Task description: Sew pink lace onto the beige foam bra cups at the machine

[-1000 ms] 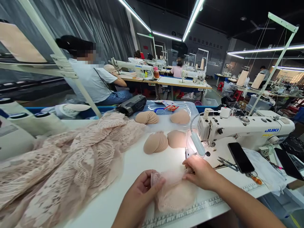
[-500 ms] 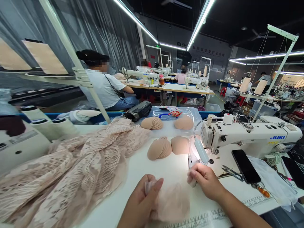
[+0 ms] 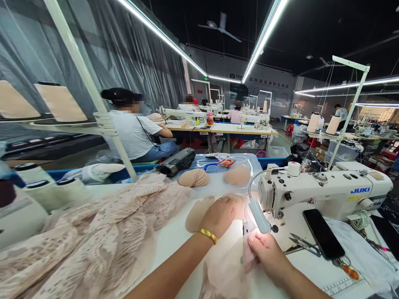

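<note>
My left hand [image 3: 218, 216], with a gold bracelet at the wrist, reaches over the beige oval pads [image 3: 195, 215] in the middle of the table; its fingertips are over the right-hand pads, and whether they grip one is hidden. Under the lamp of the white sewing machine [image 3: 324, 187], my right hand [image 3: 264, 249] pinches the edge of a sheer pale fabric piece [image 3: 226, 265]. That fabric hangs down toward the front edge. More beige pads [image 3: 195, 177] lie farther back on a clear plastic tray [image 3: 215, 158].
Lace fabric [image 3: 115, 232] is heaped over the left side. Right of my right hand are thread snips [image 3: 304, 244], a black phone [image 3: 323, 233] and white cloth. A thread stand pole rises at the left. A person in a white shirt [image 3: 134, 133] sits beyond.
My left hand has let go of the sheer fabric and moved forward to the pads. My right hand still holds the fabric beside the machine. The view has tilted up a little.
</note>
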`<move>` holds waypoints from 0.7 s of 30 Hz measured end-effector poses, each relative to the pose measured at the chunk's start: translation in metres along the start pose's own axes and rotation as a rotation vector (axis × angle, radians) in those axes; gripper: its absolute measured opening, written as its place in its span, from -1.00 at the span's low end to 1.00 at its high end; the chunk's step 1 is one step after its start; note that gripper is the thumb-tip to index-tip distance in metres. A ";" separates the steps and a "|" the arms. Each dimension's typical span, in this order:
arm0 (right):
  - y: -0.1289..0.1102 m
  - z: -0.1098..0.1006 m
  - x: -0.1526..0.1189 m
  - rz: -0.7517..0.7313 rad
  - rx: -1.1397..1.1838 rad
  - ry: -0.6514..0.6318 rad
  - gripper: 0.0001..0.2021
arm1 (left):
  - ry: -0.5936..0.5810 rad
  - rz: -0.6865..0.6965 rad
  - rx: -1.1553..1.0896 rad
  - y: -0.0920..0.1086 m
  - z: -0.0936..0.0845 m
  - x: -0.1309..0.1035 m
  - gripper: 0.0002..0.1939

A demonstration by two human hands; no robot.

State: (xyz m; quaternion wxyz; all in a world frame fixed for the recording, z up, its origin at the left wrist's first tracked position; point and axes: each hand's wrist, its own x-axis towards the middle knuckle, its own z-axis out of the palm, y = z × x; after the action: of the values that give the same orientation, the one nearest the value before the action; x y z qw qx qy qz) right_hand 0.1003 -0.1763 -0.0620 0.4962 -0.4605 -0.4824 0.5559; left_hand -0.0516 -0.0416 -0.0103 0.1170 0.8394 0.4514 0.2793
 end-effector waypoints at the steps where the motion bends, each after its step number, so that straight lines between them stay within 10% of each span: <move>1: 0.000 0.000 0.001 0.004 -0.001 -0.003 -0.48 | 0.022 -0.009 -0.008 0.000 -0.001 0.001 -0.81; 7: -0.007 -0.001 0.001 0.057 0.026 0.042 -0.51 | 0.172 -0.187 -0.180 -0.007 -0.040 -0.027 -0.80; 11: -0.010 -0.006 -0.002 0.058 0.102 0.022 -0.49 | 0.018 -0.318 -0.628 0.002 -0.058 -0.071 -0.51; 16: -0.018 -0.013 -0.012 0.018 0.078 -0.054 -0.43 | -0.048 -0.419 -0.758 0.019 -0.053 -0.109 -0.46; 21: -0.029 -0.004 -0.031 -0.084 -0.286 0.038 -0.78 | -0.162 -0.202 -0.561 0.001 -0.037 -0.111 -0.47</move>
State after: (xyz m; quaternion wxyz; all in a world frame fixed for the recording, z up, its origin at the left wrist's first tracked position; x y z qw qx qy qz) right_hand 0.1099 -0.2056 -0.0322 0.4575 -0.5163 -0.5658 0.4516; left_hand -0.1204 -0.1352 -0.0198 0.4070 0.7449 0.4269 0.3120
